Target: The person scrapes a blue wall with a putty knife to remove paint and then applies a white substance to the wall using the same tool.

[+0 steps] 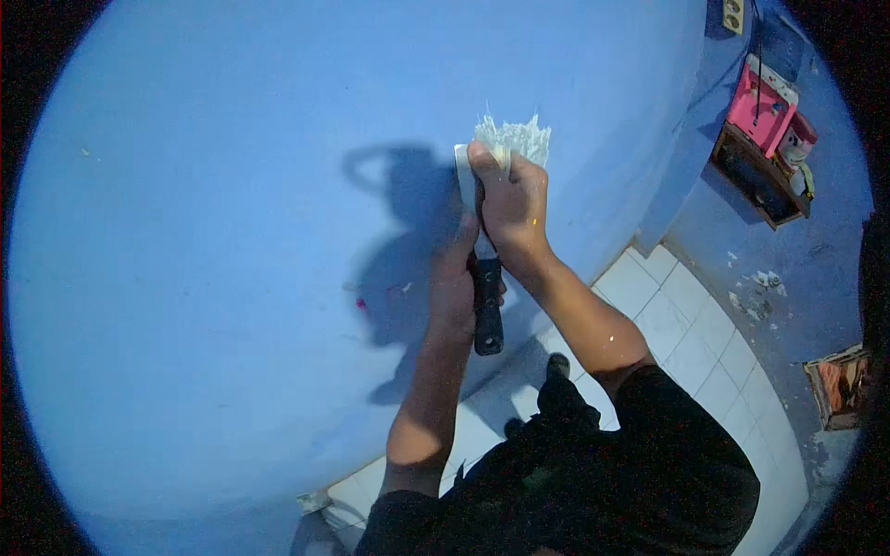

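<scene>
A putty knife (489,315) with a black handle and a pale metal blade stands nearly upright against the blue wall (250,167). My left hand (451,287) is closed around its handle from the left, with the handle's end sticking out below. Higher up, my right hand (515,208) grips at the blade, its thumb lying over the top near the blade's edge. Right behind that hand, a rough patch of white putty (528,139) spreads on the wall, jagged along its upper side. The fingers of both hands are partly hidden.
White floor tiles (686,324) run along the wall's foot. On the right wall hang a wooden shelf (756,176) with a pink container (756,107) and a power socket (732,17). Lower right is a wooden box (839,387). Shadows of my arms fall on the wall.
</scene>
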Tool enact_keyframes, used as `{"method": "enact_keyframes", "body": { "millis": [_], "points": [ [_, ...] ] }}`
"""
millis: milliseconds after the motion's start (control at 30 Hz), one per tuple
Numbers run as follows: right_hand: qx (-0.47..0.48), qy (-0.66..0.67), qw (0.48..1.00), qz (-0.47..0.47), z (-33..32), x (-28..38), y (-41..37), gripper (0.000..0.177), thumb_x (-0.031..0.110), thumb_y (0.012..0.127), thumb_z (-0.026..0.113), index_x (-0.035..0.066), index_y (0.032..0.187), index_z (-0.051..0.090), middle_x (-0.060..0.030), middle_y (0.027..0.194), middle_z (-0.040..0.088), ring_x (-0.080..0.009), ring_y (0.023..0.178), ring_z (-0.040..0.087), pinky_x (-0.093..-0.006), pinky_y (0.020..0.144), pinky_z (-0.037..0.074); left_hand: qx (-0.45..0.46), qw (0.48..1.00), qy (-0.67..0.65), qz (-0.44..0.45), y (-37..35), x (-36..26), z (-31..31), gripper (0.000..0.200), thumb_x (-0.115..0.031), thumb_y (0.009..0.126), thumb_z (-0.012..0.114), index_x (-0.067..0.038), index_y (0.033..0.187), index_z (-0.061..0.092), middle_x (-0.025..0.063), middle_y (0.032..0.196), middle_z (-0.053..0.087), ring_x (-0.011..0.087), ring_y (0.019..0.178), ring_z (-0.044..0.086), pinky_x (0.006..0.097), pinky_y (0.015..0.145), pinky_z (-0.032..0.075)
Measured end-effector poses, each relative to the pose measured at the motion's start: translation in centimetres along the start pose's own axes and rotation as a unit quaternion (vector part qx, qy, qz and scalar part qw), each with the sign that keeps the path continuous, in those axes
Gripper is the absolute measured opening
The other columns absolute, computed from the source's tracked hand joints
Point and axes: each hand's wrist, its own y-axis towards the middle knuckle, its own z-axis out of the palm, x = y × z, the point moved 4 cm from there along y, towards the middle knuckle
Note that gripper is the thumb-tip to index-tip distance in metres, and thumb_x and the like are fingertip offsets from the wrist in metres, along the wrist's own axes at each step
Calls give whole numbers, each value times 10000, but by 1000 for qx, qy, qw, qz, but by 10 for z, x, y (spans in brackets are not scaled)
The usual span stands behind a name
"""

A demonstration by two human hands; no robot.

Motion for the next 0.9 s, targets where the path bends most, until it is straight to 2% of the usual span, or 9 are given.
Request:
{"method": "enact_keyframes", "body": {
  "millis": [67,233,300,367,500,567,667,767,900],
  "points": [
    [-4,-60,996,-66,-4,-7,8,316,288,850,540,8,704,555,-3,576,525,-58,543,470,-236,476,384,-12,1000,6,-19,-2,5,-2,429,-455,849,442,-45,774,539,26,491,477,117,384,480,252,363,390],
    [1,-153,988,-10,-12,-76,-39,315,298,825,564,22,673,549,-15,525,505,-73,513,470,-278,471,395,-57,995,-75,-32,-11,86,-40,387,-412,864,419,-45,796,520,53,546,493,143,406,494,268,367,399],
    [32,-235,971,10,-28,-102,-64,310,278,788,573,6,643,540,-160,560,531,-263,496,512,-378,489,397,-74,986,-118,-94,-31,118,-45,370,-388,865,423,-35,807,514,56,567,497,154,415,499,272,365,396],
    [35,-336,935,109,-55,-150,-96,330,287,801,546,7,628,527,-158,549,533,-261,523,544,-383,493,405,-43,985,-85,-144,-43,168,-64,351,-366,864,436,-28,808,512,59,562,493,161,417,501,275,360,391],
    [36,-226,916,331,-113,-189,-190,403,438,796,541,40,769,600,-97,560,543,-192,531,523,-330,534,431,74,968,81,-224,-79,236,-79,341,-350,856,464,-18,798,514,65,547,487,178,415,502,277,367,390],
    [11,-361,857,366,-130,-209,-228,467,506,778,527,48,809,611,-117,637,579,-207,616,563,-342,589,447,72,944,122,-296,-89,276,-90,317,-325,847,492,-16,783,518,67,554,494,182,433,508,284,391,400],
    [-24,-287,879,380,-146,-210,-263,528,543,775,502,29,824,613,-136,697,590,-218,673,576,-359,630,450,172,924,243,-240,-98,297,-90,285,-292,832,523,-13,778,523,76,570,509,180,460,520,294,427,417],
    [-59,-307,838,446,-160,-203,-273,529,525,781,499,10,833,611,-133,726,602,-238,677,579,-359,637,448,140,937,63,-314,-112,290,-73,269,-266,815,547,1,792,527,82,594,524,182,490,533,301,455,430],
    [-56,-273,860,427,-179,-240,-298,508,495,779,514,-2,817,613,-148,714,603,-239,660,577,-355,627,446,189,932,83,-298,-127,281,-65,248,-222,817,546,24,828,520,81,609,526,187,507,544,298,470,435]
  ]
}}
